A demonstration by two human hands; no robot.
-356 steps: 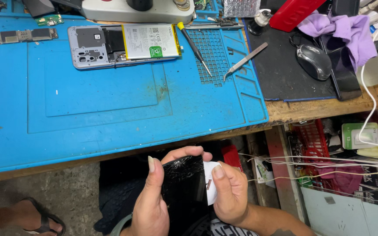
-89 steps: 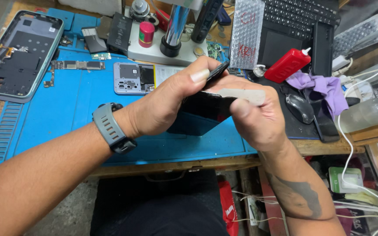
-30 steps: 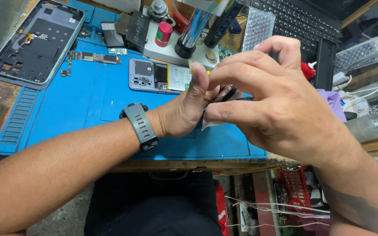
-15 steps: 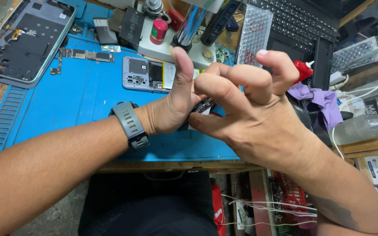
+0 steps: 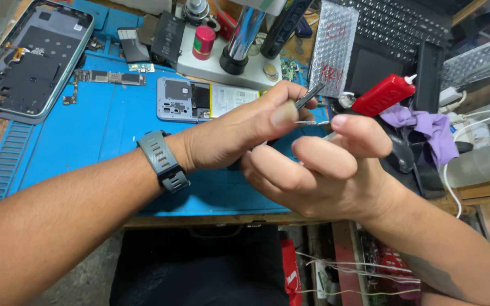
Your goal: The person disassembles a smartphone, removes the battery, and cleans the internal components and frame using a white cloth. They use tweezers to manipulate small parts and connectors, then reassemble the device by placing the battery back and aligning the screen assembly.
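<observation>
Both hands meet above the front edge of the blue silicone work mat that covers the surface. The left hand, with a grey-strapped watch on its wrist, is closed with the thumb pressed along a thin dark flat piece whose narrow end sticks up and to the right past the thumb tip; most of that piece is hidden inside the grip, so its full shape cannot be told. The right hand sits just in front of and below the left, touching it, with its fingers curled inward and the index finger bent over the top; whether it pinches anything between the fingertips cannot be told, because the fingers cover that spot. A slim metal tip shows in the gap between the two hands. On the mat behind the left hand lies an opened grey phone body with a white battery, and near it, to the left, a long narrow circuit board. At the far left of the mat rests a larger empty phone frame with a pale green rim. Behind the hands stands a white microscope base with a chrome column, and to the right are a red squeeze bottle and a purple cloth.
</observation>
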